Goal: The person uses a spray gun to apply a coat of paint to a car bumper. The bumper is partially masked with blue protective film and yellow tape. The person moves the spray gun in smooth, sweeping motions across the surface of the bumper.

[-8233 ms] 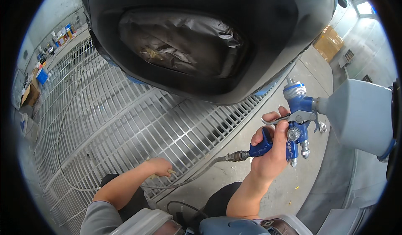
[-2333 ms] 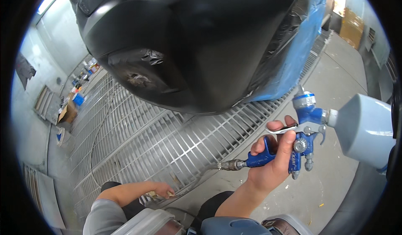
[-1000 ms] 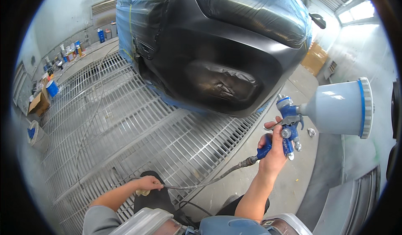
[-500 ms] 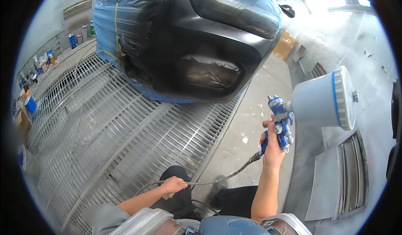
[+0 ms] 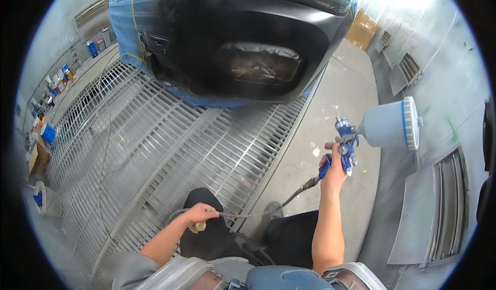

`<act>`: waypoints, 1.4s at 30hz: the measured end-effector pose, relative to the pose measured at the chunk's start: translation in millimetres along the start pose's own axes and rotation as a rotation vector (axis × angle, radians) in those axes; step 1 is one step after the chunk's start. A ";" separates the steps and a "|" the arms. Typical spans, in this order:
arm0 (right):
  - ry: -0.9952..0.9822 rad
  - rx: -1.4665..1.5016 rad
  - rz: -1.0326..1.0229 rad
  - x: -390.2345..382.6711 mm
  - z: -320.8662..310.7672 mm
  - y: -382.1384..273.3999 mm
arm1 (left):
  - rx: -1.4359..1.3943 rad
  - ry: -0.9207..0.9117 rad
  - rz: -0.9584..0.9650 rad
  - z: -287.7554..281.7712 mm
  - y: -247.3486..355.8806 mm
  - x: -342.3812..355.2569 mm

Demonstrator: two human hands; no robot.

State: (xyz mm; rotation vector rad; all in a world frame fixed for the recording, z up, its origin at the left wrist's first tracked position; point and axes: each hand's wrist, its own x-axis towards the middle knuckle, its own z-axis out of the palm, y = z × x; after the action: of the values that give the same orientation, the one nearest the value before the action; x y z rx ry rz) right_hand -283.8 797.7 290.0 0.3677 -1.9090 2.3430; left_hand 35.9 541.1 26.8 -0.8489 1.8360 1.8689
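A blue spray gun (image 5: 347, 135) with a large pale paint cup (image 5: 385, 125) sits in my right hand (image 5: 334, 175), fingers wrapped around its grip. From the grip a dark air hose (image 5: 243, 216) runs down and left to my left hand (image 5: 199, 213), which is closed on it above my knee. A crumpled tan cloth (image 5: 197, 228) shows beneath that hand; how it is held is hidden. Ahead of me stands a black vehicle body panel (image 5: 206, 57), its surroundings wrapped in bluish masking film (image 5: 121, 16). The gun is apart from the panel, to its lower right.
Metal floor grating (image 5: 181, 150) spreads under the vehicle and to my left, beside a concrete strip (image 5: 341, 83). A white bucket (image 5: 50, 199), an open carton (image 5: 39, 158) and several cans line the left. A louvred vent (image 5: 449, 202) is at the right wall.
My view has shifted, so the vehicle sits higher in it. My left hand has moved left with the hose, and more of the tan cloth shows. The spray gun stays in my right hand.
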 end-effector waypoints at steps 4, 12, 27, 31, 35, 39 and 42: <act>-0.059 0.078 0.017 4.8 10.3 6.8 | -0.143 -0.044 -0.022 -16.1 -7.6 -21.3; -0.168 0.064 0.088 13.9 23.4 29.6 | -0.187 0.038 -0.014 -11.0 -11.7 -43.1; -0.089 0.109 0.045 20.1 17.7 30.9 | -0.218 0.054 0.021 -14.2 -21.3 -47.6; -0.070 0.129 0.032 17.8 12.1 25.6 | -0.231 0.038 0.016 -15.4 -19.3 -45.9; -0.061 0.124 0.037 15.1 8.1 21.5 | -0.248 0.026 0.009 -17.8 -20.4 -42.1; -0.061 0.105 0.021 14.5 3.4 19.3 | -0.251 0.022 0.013 -19.2 -19.8 -41.9; -0.051 0.097 0.029 14.0 2.1 21.9 | -0.258 0.020 0.011 -20.9 -22.2 -39.6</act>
State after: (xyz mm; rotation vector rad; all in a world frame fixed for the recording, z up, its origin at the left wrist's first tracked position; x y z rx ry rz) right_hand -302.0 789.9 273.1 0.4154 -1.8387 2.4743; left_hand 83.0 527.5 36.8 -0.9467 1.6352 2.1425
